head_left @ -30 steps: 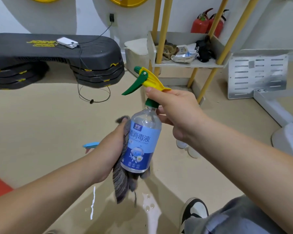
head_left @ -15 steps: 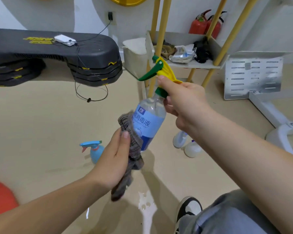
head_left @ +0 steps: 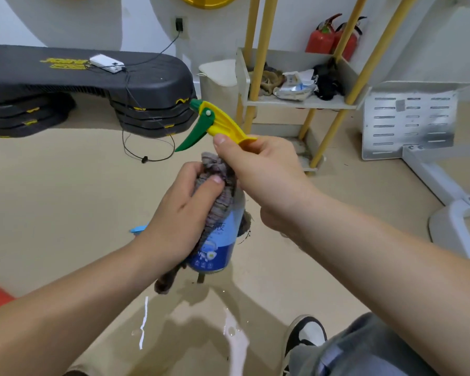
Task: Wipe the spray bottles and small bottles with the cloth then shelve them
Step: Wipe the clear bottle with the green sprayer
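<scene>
A clear spray bottle (head_left: 215, 251) with a blue label and a yellow-and-green trigger head hangs upright in mid-air. My right hand (head_left: 258, 172) grips it by the neck, just under the yellow head. My left hand (head_left: 185, 210) holds a grey striped cloth (head_left: 220, 191) wrapped round the bottle's upper body; the cloth's tail hangs below my wrist. A small blue spray bottle (head_left: 137, 229) on the floor peeks out behind my left wrist, mostly hidden. The yellow-legged shelf (head_left: 299, 103) stands behind.
Stacked black step platforms (head_left: 87, 85) with a white device and cable lie at the left. A white bin (head_left: 217, 82), red fire extinguishers (head_left: 329, 36) and a perforated metal panel (head_left: 410, 123) stand at the back. Water glistens on the beige floor (head_left: 234, 337) near my shoe (head_left: 307, 332).
My left hand has slid the cloth up from the bottle's lower part to its shoulder near the neck. The bottle has swung back upright.
</scene>
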Available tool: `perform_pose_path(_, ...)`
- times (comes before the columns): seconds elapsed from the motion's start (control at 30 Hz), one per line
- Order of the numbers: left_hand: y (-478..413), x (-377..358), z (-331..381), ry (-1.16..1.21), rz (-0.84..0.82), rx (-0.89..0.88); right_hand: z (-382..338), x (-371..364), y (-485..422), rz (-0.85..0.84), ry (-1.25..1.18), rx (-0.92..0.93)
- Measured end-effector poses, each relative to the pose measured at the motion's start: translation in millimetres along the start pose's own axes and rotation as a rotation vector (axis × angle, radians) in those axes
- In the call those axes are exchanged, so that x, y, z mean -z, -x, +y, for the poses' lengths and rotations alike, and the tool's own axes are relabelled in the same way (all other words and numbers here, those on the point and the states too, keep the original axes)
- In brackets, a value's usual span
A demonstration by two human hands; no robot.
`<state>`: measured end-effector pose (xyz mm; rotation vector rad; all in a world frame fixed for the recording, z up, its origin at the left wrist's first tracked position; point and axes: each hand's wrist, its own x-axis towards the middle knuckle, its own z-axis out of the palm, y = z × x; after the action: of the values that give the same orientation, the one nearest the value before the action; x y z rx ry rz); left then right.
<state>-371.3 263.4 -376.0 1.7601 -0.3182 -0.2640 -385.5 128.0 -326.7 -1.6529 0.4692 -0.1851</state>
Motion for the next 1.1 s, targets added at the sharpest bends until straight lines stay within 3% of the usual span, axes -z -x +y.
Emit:
perform_pose_path(0.1, -4, 2, -4, 0.171, -0.029, 0.253, 1, 2, -4, 0.036, -0.004, -0.032)
perform_pose_path(0.2, -3, 11, -12, 0.322, -0.249, 0.599, -2, 7, -8, 0.056, -0.069, -0.072)
perform_pose_path(0.23, -2, 13, -14, 0.333, -0.302, 0.623, -3, 8, -10, 0.051, -0.090, -0.082)
perform_pose_path(0.3, -3, 12, -12, 0.343, -0.250, 0.628, -2, 10, -13, 0.044, -0.125, -0.120)
perform_pose_path(0.4, -9, 4, -5, 0.230, -0.095, 0.524, 4, 8, -15, 0.044, -0.136, -0.128)
perform_pose_path(0.53, -3, -3, 6, -0.265, -0.010, -0.006, 9, -4, -8, 0.002, -0.084, -0.086)
perform_pose_path(0.63, -2, 3, 2, -0.236, -0.015, -0.131, 8, -6, -5, -0.023, -0.021, -0.035)
perform_pose_path(0.73, -11, 7, -4, 0.037, -0.013, 0.033, 7, -1, -6, -0.004, -0.028, -0.024)
perform_pose_path(0.87, -11, 12, -5, 0.211, -0.136, 0.535, 9, 1, -7, -0.031, -0.072, -0.080)
perform_pose_path(0.93, -10, 12, -1, 0.352, -0.176, 0.656, 12, 2, -8, -0.043, -0.076, -0.108)
perform_pose_path(1.0, -8, 8, 2, 0.237, -0.110, 0.500, 13, 2, -9, -0.071, -0.102, -0.125)
perform_pose_path(1.1, 7, -5, 5, -0.290, 0.021, -0.051, 16, -4, -5, -0.127, -0.130, -0.162)
